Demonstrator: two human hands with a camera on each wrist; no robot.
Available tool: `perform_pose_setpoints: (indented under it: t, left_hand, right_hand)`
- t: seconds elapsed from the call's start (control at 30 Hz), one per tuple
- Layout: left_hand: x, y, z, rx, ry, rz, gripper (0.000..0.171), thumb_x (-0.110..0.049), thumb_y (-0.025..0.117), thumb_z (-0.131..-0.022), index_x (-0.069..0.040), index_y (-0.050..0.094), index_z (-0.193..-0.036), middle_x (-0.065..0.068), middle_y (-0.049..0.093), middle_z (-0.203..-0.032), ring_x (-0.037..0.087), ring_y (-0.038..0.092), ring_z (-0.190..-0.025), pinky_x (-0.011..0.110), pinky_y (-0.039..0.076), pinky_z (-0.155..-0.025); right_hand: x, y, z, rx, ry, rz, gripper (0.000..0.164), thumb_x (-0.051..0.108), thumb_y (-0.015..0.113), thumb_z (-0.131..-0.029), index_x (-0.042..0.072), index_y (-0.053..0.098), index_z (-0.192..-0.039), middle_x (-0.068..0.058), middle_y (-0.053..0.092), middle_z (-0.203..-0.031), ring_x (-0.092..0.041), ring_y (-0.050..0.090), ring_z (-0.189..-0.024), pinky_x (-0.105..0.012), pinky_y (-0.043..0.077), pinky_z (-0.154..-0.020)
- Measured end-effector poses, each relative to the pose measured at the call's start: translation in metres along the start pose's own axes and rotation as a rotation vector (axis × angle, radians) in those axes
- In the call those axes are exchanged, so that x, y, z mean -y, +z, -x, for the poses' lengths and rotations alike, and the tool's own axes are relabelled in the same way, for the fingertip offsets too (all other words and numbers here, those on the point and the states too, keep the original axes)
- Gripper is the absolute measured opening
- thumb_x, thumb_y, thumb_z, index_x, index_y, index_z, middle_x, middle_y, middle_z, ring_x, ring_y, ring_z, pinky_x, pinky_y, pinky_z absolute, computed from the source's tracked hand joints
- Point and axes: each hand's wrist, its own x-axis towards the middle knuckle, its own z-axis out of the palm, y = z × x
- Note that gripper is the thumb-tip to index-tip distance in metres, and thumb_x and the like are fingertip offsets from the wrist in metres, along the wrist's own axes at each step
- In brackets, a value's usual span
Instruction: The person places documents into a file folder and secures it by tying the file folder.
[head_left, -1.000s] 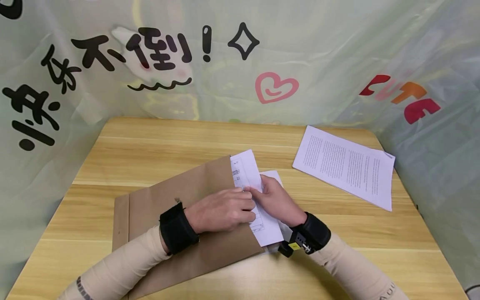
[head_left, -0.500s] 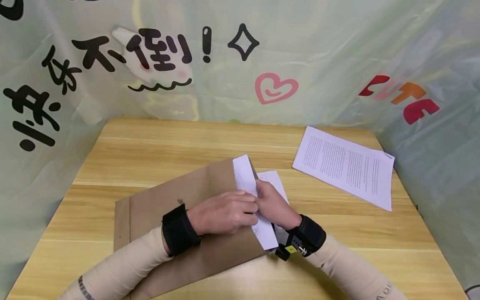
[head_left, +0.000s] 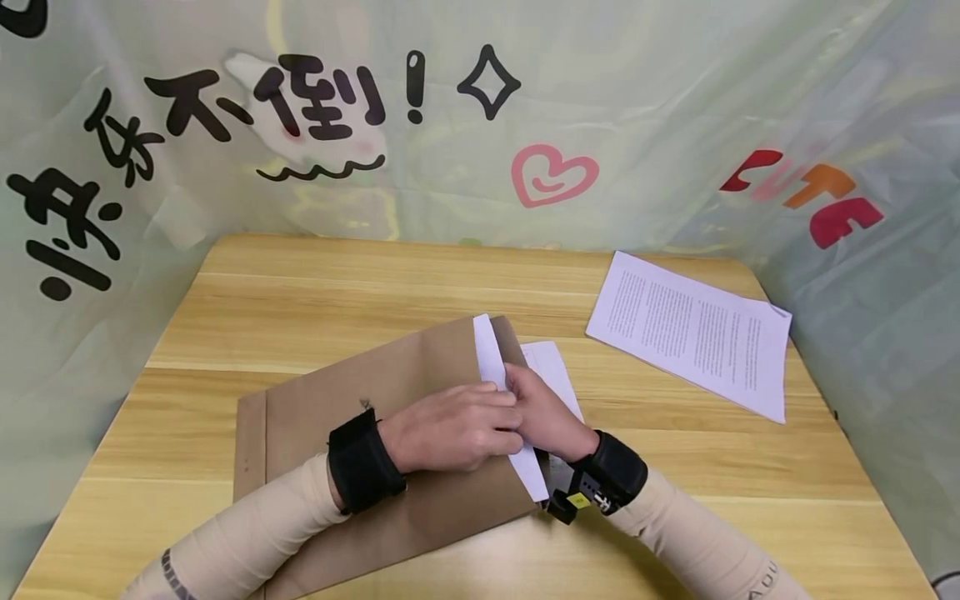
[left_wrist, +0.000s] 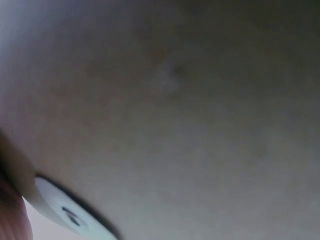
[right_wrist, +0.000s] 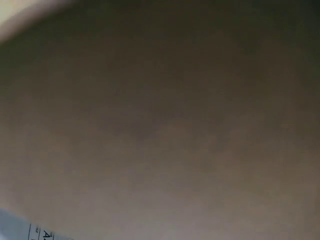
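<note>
A large brown paper envelope (head_left: 420, 358) lies slanted on the table in the head view, its mouth to the right. My left hand (head_left: 453, 427) grips the front edge of that mouth, fingers curled over it. A narrow strip of white paper (head_left: 489, 346) sticks out of the mouth, and the rest is inside. My right hand (head_left: 551, 417) holds the paper by its outer edge, its fingertips partly hidden behind the left hand. In the left wrist view a white round button (left_wrist: 75, 215) shows against blurred brown. Blurred brown also fills most of the right wrist view.
More white paper (head_left: 553, 367) lies on the table beyond the envelope's mouth, partly under the right hand. A printed stack of sheets (head_left: 690, 333) rests at the back right of the wooden table (head_left: 375, 275). A printed curtain (head_left: 637, 108) hangs around the table.
The white paper has slid left, deeper into the envelope, leaving a thinner strip outside. My right hand has moved left with it, and the envelope's back edge now shows behind the paper.
</note>
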Motion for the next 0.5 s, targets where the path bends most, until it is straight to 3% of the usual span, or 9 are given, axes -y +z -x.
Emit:
perform_pose_setpoints:
  t: [0.33,0.5]
  left_hand:
    - [-0.0044,0.0008,-0.0036,-0.009,0.015,-0.038,0.023,0.0,0.063,-0.083,-0.02,0.061,-0.072,-0.006,0.051,-0.075,0.01,0.049,-0.074,0.021,0.041,-0.072]
    - [-0.0065,-0.0002,-0.0058,-0.005,0.021,-0.064,0.022,-0.001,0.064,-0.083,-0.021,0.062,-0.072,-0.007,0.052,-0.076,0.01,0.049,-0.074,0.022,0.041,-0.073]
  right_hand:
    - [-0.0031,0.001,0.0007,0.051,-0.145,0.049,0.015,0.003,0.067,-0.09,0.002,0.065,-0.105,-0.003,0.069,-0.095,-0.003,0.059,-0.086,-0.021,0.049,-0.077]
    - [-0.0044,0.0004,0.0016,0.073,-0.208,0.111,0.012,0.003,0.067,-0.089,0.001,0.064,-0.1,-0.004,0.066,-0.09,-0.001,0.055,-0.082,-0.02,0.048,-0.075]
